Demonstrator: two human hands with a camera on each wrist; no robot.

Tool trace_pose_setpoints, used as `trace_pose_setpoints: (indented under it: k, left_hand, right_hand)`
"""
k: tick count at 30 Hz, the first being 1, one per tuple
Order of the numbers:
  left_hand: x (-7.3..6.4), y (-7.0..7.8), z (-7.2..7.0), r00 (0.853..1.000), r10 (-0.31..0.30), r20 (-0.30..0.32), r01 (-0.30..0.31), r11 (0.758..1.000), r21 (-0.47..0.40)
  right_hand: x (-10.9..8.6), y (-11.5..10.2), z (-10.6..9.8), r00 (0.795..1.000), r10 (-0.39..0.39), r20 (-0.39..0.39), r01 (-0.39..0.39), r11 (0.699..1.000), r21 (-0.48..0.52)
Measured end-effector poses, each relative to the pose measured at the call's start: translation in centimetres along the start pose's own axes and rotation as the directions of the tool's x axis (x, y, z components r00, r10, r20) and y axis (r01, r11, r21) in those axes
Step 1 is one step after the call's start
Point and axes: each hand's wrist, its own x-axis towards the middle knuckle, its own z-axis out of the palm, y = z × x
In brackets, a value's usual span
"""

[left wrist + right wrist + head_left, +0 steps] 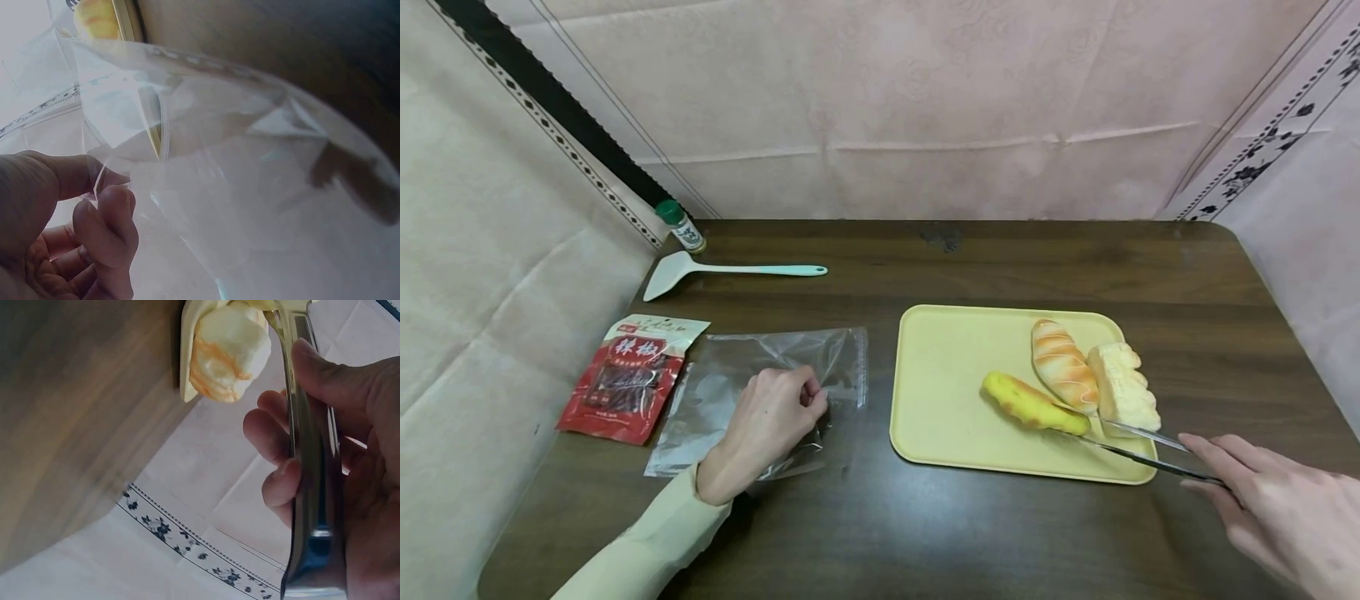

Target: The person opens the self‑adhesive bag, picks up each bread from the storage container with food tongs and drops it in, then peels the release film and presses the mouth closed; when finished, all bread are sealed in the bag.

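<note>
Between thumb and forefinger, my left hand (pixel 772 417) pinches the edge of a clear plastic bag (pixel 206 187), which lies on the table left of the tray. My right hand (pixel 1277 500) grips metal tongs (pixel 312 462), thumb on one side and fingers curled round the other. In the head view the tongs' tips reach over the yellow tray (pixel 955 433) to the near end of a long yellow-green bread (pixel 1030 402). Behind it lies a golden striped roll (pixel 1062 362). A pale, lumpy bread (pixel 1122 387) sits at the tray's right edge, overhanging it slightly.
Left of the bag lies a red packet (pixel 625 379) with a dark picture on its front. A pale blue spatula (pixel 752 270) and a small green-capped bottle (pixel 681 227) are at the back left. Patterned cloth (pixel 925 108) rises behind the wooden table (pixel 1000 542).
</note>
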Motion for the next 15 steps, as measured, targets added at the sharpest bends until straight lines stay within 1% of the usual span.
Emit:
trace_pose_setpoints:
  k: [5,9,13,15]
  left_hand:
    - [-0.1,0.0,-0.1,1.0,-0.005,0.005,0.005,1.0,-0.008]
    - [-0.2,0.0,-0.2,1.0,-0.002,-0.005,0.002,1.0,-0.008]
    - [-0.3,0.1,-0.1,0.999,0.01,-0.035,-0.01,1.0,-0.002]
    - [-0.3,0.1,-0.1,0.998,0.022,-0.057,-0.022,1.0,-0.002]
  right_hand:
    - [-0.2,-0.2,0.1,0.998,0.058,0.03,-0.059,0.998,0.03]
    - [-0.2,-0.4,0.3,0.994,0.093,0.059,-0.098,0.992,0.085]
    - [-0.1,-0.9,0.4,0.984,0.123,0.127,-0.141,0.979,0.148]
    - [0.2,-1.3,0.5,0.971,0.154,0.182,-0.186,0.967,0.175]
